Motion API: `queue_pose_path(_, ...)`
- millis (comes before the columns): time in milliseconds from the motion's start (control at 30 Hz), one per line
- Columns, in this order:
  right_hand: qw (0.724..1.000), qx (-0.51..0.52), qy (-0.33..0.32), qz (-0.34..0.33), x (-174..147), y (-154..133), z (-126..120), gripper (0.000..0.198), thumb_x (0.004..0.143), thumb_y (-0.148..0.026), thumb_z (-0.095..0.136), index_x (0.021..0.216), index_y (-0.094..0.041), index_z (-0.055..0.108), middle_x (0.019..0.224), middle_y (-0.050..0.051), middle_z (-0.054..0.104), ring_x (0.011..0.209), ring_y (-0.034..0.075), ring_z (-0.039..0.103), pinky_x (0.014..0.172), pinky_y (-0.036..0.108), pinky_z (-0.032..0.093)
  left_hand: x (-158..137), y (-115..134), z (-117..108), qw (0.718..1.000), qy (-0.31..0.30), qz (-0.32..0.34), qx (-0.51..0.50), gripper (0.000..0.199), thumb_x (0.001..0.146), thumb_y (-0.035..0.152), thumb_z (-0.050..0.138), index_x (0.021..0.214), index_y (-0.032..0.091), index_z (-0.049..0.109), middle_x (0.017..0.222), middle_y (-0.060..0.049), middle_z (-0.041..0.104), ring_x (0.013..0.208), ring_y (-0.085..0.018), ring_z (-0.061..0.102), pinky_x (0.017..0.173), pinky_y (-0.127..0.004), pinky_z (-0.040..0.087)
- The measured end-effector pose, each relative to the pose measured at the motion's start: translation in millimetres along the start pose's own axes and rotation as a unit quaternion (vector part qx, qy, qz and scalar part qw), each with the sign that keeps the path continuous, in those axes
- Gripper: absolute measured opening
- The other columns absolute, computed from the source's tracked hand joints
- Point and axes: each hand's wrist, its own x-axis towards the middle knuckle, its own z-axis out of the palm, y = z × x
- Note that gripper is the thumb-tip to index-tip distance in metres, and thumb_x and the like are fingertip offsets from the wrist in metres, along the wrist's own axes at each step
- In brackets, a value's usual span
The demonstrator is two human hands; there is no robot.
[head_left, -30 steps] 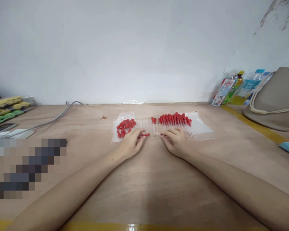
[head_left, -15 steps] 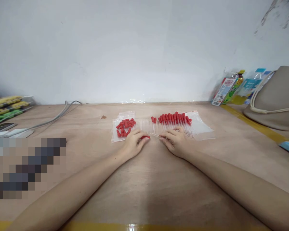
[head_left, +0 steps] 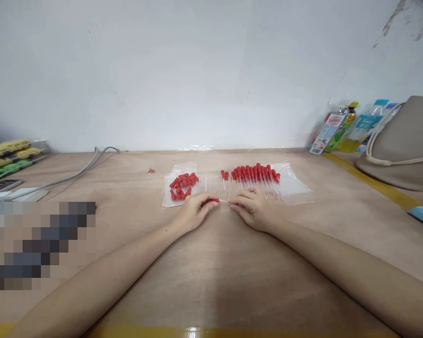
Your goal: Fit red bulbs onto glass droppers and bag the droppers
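My left hand (head_left: pixel 196 208) is closed around a red rubber bulb (head_left: pixel 212 200), whose open end points right. Between thumb and fingertips, my right hand (head_left: pixel 250 208) pinches a thin clear dropper tube (head_left: pixel 224 201) that reaches to the bulb's mouth; how far it sits inside cannot be made out. Loose red bulbs (head_left: pixel 183 180) lie on a clear plastic bag beyond my left hand. Bare clear tubes (head_left: pixel 214 184) lie side by side in the middle. Past my right hand, several droppers with red bulbs (head_left: pixel 255 172) rest in a row, partly on a white plastic bag (head_left: pixel 294 183).
A grey cable (head_left: pixel 74 173) crosses the left side near a phone (head_left: pixel 3 186) and packets of yellow and green items (head_left: pixel 12 157). At the right stand a carton (head_left: pixel 327 133), bottles (head_left: pixel 364 124) and a beige bag (head_left: pixel 402 141). Yellow tape (head_left: pixel 380 180) marks the table.
My right hand has moved slightly left toward my left hand, bringing the clear tube to the red bulb. My left hand stays almost in place.
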Motion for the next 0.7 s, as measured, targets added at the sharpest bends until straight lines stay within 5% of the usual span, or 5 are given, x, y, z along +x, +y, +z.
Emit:
queue_pose_path(367, 0.996, -0.073, -0.021, -0.055, 4, 4, -5, 0.023, 0.085, -0.013, 0.042, 0.09, -0.02, 0.064, 0.079, 0.002, 0.063, 0.064, 0.011, 0.05, 0.073, 0.032, 0.025, -1, 1, -4, 0.996, -0.051, 0.061, 0.043, 0.016, 0.086, 0.025, 0.049, 0.087, 0.017, 0.063, 0.081, -0.003, 0.066, 0.075, -0.014, 0.059, 0.069, -0.026, 0.043)
queue_pose_path(533, 0.997, -0.069, -0.017, -0.038, 5, -1, -2, 0.022, 0.087, -0.019, 0.041, 0.088, -0.018, 0.063, 0.074, 0.002, 0.061, 0.066, 0.011, 0.049, 0.072, 0.032, 0.023, 1, -1, -6, 0.983, -0.028, 0.112, 0.142, 0.018, 0.085, 0.032, 0.051, 0.083, 0.018, 0.062, 0.073, -0.002, 0.065, 0.071, -0.015, 0.056, 0.074, -0.032, 0.038)
queue_pose_path(700, 0.996, -0.078, -0.03, -0.041, 9, -7, 2, 0.025, 0.087, -0.021, 0.038, 0.083, -0.016, 0.062, 0.068, 0.002, 0.058, 0.063, 0.012, 0.047, 0.069, 0.031, 0.023, 1, -2, -7, 0.98, -0.032, 0.145, 0.132, 0.018, 0.085, 0.031, 0.05, 0.085, 0.016, 0.06, 0.073, -0.004, 0.063, 0.071, -0.015, 0.053, 0.069, -0.029, 0.04)
